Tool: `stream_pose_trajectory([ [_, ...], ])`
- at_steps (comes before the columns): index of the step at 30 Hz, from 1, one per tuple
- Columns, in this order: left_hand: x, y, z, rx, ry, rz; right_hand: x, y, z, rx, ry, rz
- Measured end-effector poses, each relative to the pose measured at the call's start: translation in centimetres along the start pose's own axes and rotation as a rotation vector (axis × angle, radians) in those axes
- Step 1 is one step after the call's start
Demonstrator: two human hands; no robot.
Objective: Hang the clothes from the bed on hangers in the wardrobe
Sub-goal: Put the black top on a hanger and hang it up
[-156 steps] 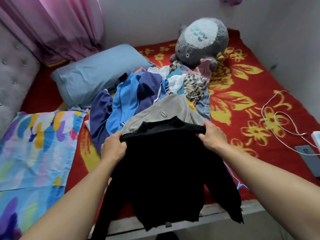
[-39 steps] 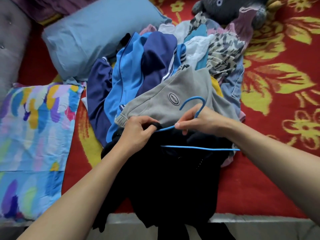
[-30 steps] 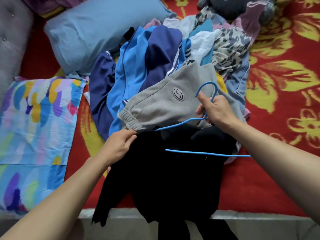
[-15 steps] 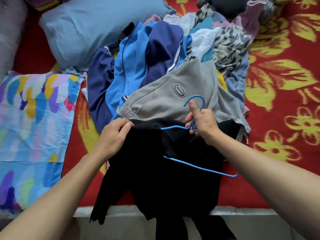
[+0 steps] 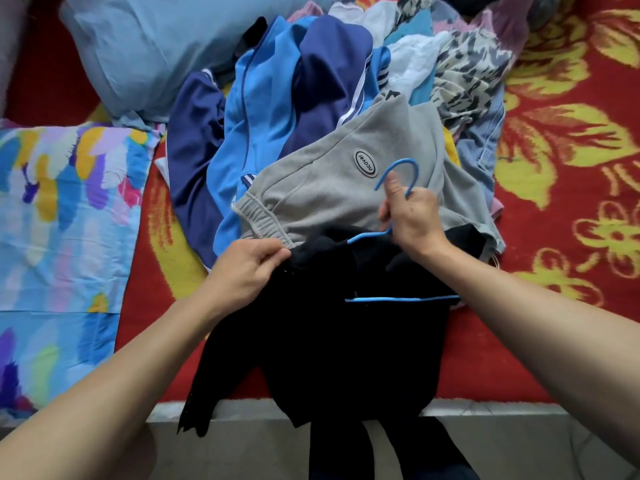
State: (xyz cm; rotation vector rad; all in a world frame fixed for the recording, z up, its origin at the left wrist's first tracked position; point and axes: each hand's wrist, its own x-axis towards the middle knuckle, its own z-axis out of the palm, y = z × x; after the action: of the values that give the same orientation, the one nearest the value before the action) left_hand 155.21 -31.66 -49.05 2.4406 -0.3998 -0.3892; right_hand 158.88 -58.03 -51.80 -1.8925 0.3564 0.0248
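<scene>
A black garment (image 5: 332, 341) lies spread at the bed's near edge, its lower part hanging over the side. My left hand (image 5: 247, 268) pinches its collar at the upper left. A blue wire hanger (image 5: 398, 299) sits partly inside the garment; its bottom bar and one sloping arm show, the rest is hidden by black cloth. My right hand (image 5: 410, 220) grips the hanger just below its hook. Behind lies a pile of clothes: grey sweatpants (image 5: 346, 188) on top, blue jackets (image 5: 277, 109), a patterned top (image 5: 464, 74).
A light blue pillow (image 5: 156, 46) lies at the back left and a multicoloured pillow (image 5: 62, 237) at the left. The red blanket with yellow flowers (image 5: 571, 168) covers the bed. The bed's pale front edge (image 5: 485, 408) and grey floor run along the bottom.
Over the last second my right hand pushed the hanger deeper into the black garment; its bottom bar is now level. My left hand went on pinching the collar and shifted slightly right.
</scene>
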Motion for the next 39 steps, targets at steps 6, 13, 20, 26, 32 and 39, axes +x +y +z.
stream_pose_trajectory([
  [6,2.7,1.1,2.0,-0.227,-0.129,-0.223,-0.9,-0.9,1.9,0.008,-0.224,0.013],
  [13,3.8,1.4,2.6,-0.477,-0.007,-0.400,-0.4,4.0,-4.7,-0.714,0.017,0.046],
  [20,5.5,2.4,1.1,-0.697,0.089,-0.467,-1.9,3.8,-0.7,-0.662,0.010,-0.054],
  [26,5.5,3.4,3.2,-0.313,0.010,-0.423,-2.3,2.9,-0.2,-0.558,0.108,-0.264],
  [32,6.2,3.5,2.9,-0.413,0.231,-0.512,-8.1,4.0,-1.3,-0.483,0.022,0.086],
  [39,5.5,4.9,3.1,-0.369,0.219,-0.399,-7.5,5.9,2.2,-0.024,-0.173,0.549],
])
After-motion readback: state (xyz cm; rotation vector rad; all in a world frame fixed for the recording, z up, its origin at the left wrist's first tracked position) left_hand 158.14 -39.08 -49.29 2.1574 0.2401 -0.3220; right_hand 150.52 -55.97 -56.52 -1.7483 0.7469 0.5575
